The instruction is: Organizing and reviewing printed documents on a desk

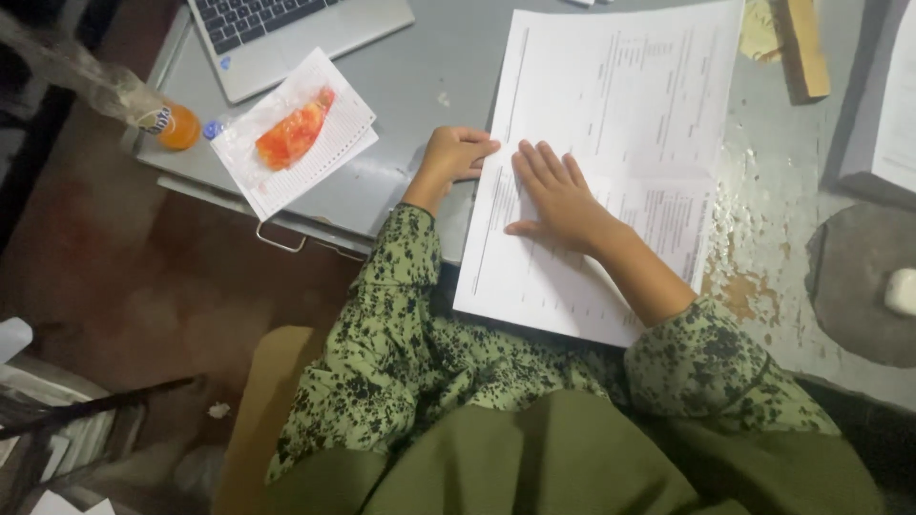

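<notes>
A large white printed sheet (611, 124) lies on the grey metal desk (439, 67), its near end hanging over the desk's front edge. My right hand (558, 195) rests flat on the sheet, palm down, fingers spread. At the sheet's left edge sits my left hand (453, 157), its fingers curled and the fingertips touching the paper's border. Both arms wear green sleeves with black speckles.
A laptop (286, 29) sits at the back left. Beside it is a lined paper (296, 133) with an orange-red smear, and an orange-liquid bottle (172, 124) at the desk corner. A wooden block (801, 43), a grey round pad (854, 281) and a white lump (902, 291) lie right.
</notes>
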